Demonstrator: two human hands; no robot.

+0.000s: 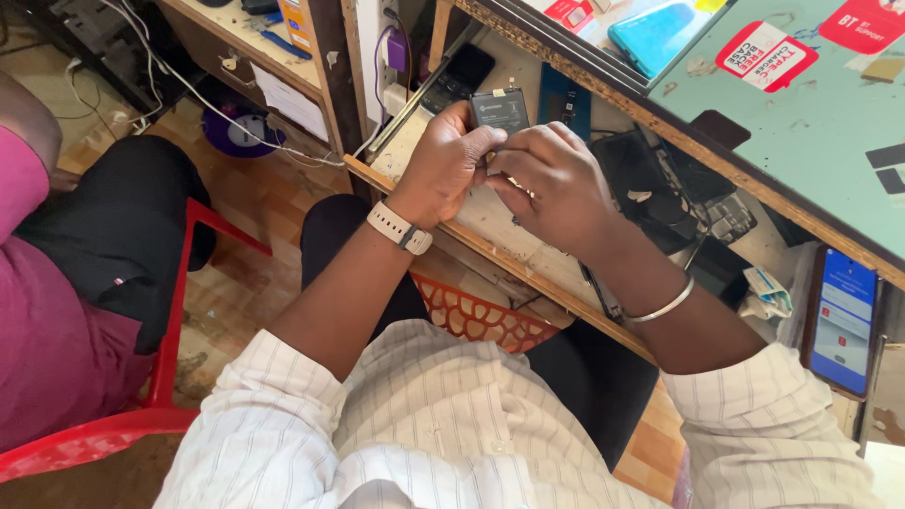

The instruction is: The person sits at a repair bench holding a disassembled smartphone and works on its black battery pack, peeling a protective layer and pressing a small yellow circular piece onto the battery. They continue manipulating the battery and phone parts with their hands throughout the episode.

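Observation:
A small flat dark battery [501, 107] with a pale label is held up above the lower wooden shelf [490, 226]. My left hand [445, 160], with a beige watch on its wrist, grips its left side. My right hand [554, 184], a thin metal bangle on that wrist, pinches at its lower edge with thumb and fingertips. The bottom part of the battery is hidden behind my fingers. Dark phone parts [660, 188] lie on the shelf just right of my right hand.
A pale green desk top [811, 132] with stickers and a teal phone case [660, 33] is above the shelf. A lit phone [844, 320] stands at right. A person in a maroon top [47, 330] sits on a red chair [179, 311] at left. Cables hang behind.

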